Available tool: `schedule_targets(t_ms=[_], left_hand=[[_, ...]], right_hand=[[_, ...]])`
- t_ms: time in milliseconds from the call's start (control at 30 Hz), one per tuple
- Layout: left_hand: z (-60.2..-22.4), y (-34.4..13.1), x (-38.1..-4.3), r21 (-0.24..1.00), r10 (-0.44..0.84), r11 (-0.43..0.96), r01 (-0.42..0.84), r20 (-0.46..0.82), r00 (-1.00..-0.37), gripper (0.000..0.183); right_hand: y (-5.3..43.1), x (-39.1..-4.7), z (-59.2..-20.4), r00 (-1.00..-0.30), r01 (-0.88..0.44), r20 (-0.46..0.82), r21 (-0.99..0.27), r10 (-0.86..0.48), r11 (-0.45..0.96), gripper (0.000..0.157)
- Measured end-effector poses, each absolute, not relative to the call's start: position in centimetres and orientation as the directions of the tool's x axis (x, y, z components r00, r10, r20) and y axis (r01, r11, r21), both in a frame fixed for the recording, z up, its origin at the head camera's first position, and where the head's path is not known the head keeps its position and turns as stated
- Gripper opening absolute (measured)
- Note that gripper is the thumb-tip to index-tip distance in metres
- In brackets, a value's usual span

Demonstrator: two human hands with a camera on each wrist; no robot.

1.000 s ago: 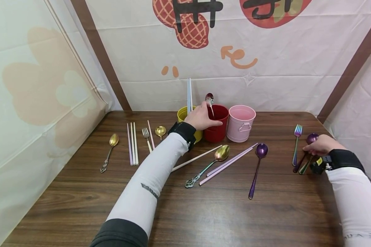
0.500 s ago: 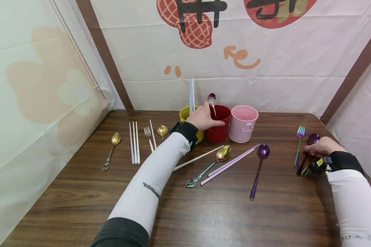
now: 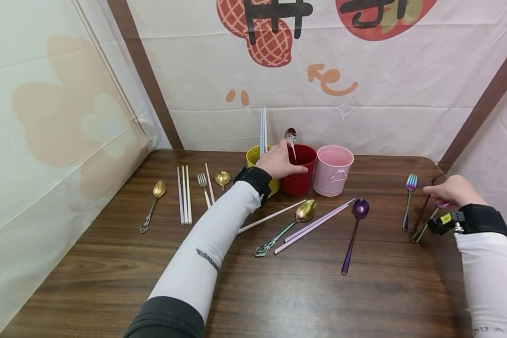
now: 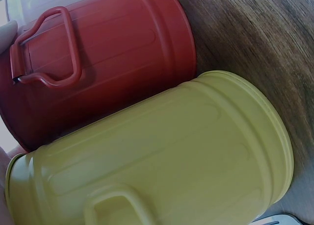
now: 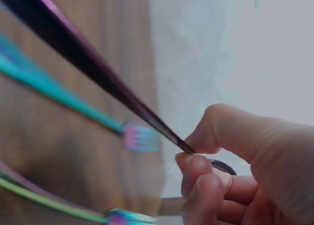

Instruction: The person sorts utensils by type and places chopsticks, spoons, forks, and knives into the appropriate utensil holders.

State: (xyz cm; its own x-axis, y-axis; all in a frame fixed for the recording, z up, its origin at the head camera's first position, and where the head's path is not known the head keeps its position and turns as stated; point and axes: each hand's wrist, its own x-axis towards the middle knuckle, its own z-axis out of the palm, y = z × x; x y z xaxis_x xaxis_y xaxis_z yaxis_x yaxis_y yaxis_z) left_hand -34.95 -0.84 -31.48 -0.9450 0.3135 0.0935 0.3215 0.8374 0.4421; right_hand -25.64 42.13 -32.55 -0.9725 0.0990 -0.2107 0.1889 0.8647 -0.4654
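In the head view my left hand (image 3: 276,161) rests at the rims of the red bucket (image 3: 297,183) and yellow bucket (image 3: 273,187), thumb extended, fingers apart from it. A spoon (image 3: 291,135) stands bowl up in the red bucket beside the fingertips; contact is unclear. At the right, my right hand (image 3: 458,190) pinches a dark purple spoon (image 5: 108,78) by its thin neck, handle slanting down. Its bowl is mostly hidden behind the fingers. Underneath lies an iridescent fork (image 3: 424,228), partly covered by the hand; another iridescent fork (image 3: 410,192) lies to its left.
A pink bucket (image 3: 333,173) stands right of the red one. Pale chopsticks (image 3: 264,129) rise from the yellow bucket. On the table are a purple spoon (image 3: 355,230), pinkish chopsticks (image 3: 314,227), a gold-bowled spoon (image 3: 305,211) and more cutlery at the left.
My right hand has lifted the dark purple spoon and moved slightly up and right, uncovering more of the fork beneath. My left hand has stayed at the buckets. The head view has shifted slightly.
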Motion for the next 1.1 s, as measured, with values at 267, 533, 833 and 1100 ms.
schedule_targets(t_ms=[267, 533, 833, 1100], left_hand=[[-31.5, -0.7, -35.0, 0.44, 0.32, 0.836, 0.329, 0.097, -0.942, 0.085], [-31.5, -0.7, -34.8, 0.433, 0.308, 0.841, 0.323, 0.105, -0.945, 0.082], [-31.6, -0.6, -34.9, 0.437, 0.316, 0.839, 0.325, 0.095, -0.944, 0.084], [-31.6, -0.7, -34.9, 0.449, 0.309, 0.834, 0.321, 0.103, -0.946, 0.082]], right_hand=[[39.8, -25.7, -28.0, -0.994, 0.077, 0.037, -0.438, 0.104, 0.896, 0.044], [35.0, -26.5, -23.0, -0.961, -0.041, 0.254, -0.523, 0.109, 0.851, 0.041], [29.2, -27.9, -20.1, -0.9, -0.242, 0.422, -0.685, 0.105, 0.687, 0.037], [24.6, -29.4, -20.2, -0.826, -0.414, 0.562, -0.666, 0.052, 0.62, 0.029]])
